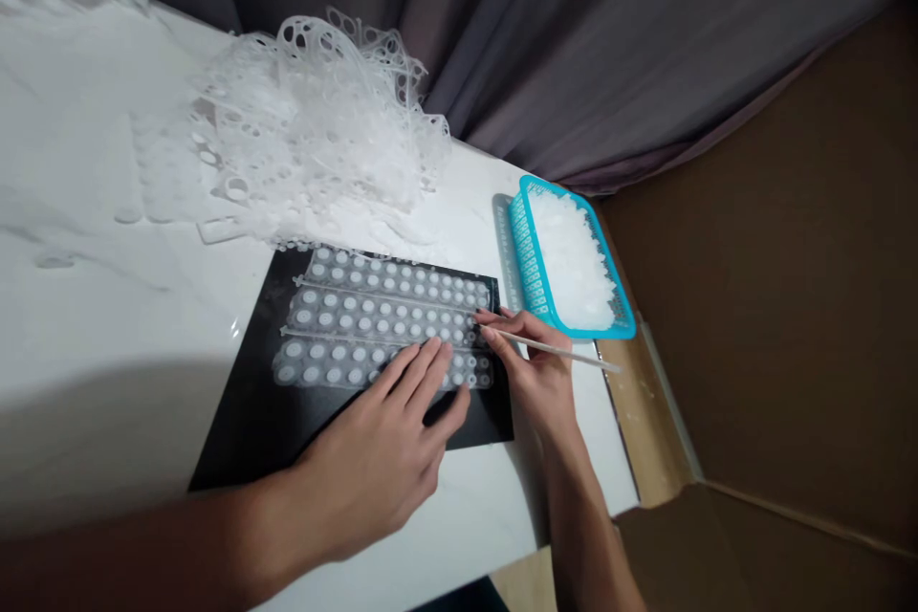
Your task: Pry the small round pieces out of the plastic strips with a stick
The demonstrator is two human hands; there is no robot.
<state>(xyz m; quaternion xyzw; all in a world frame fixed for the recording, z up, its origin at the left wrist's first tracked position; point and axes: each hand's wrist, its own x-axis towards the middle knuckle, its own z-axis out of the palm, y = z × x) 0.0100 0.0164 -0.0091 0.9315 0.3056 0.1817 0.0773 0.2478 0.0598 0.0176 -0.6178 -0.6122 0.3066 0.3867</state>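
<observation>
A translucent silicone sheet (373, 311) with rows of small round pieces lies on a black mat (273, 430) on the white table. My left hand (387, 445) rests flat on the sheet's near edge, fingers spread, pressing it down. My right hand (535, 368) is at the sheet's right end and pinches a thin pale stick (566, 354) whose tip points at the round pieces there.
A big heap of punched-out translucent sheet scrap (316, 134) lies behind the mat. A blue plastic basket (535, 273) holding small white pieces stands to the right, near the table's edge. Dark curtains hang behind; a brown floor lies to the right.
</observation>
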